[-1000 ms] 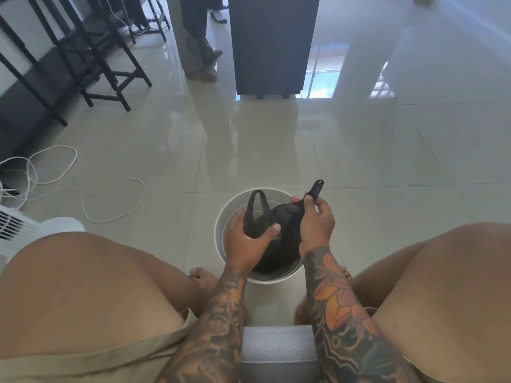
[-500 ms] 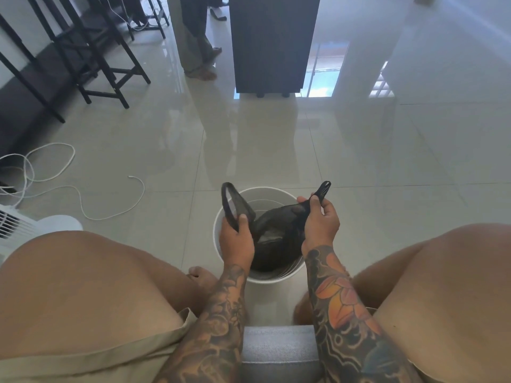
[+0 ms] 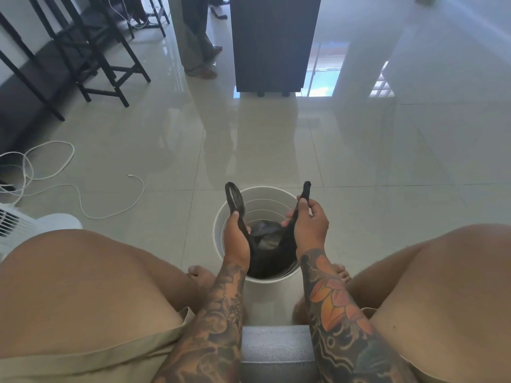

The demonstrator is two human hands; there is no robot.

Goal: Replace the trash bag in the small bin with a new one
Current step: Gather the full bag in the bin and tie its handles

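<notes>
Gripping one handle loop each, the left hand (image 3: 235,239) and right hand (image 3: 309,225) have fingers curled round the black trash bag (image 3: 269,250), whose body sags inside the white bin (image 3: 257,205). Thin, limp and probably light; the loops look the surest hold.
</notes>
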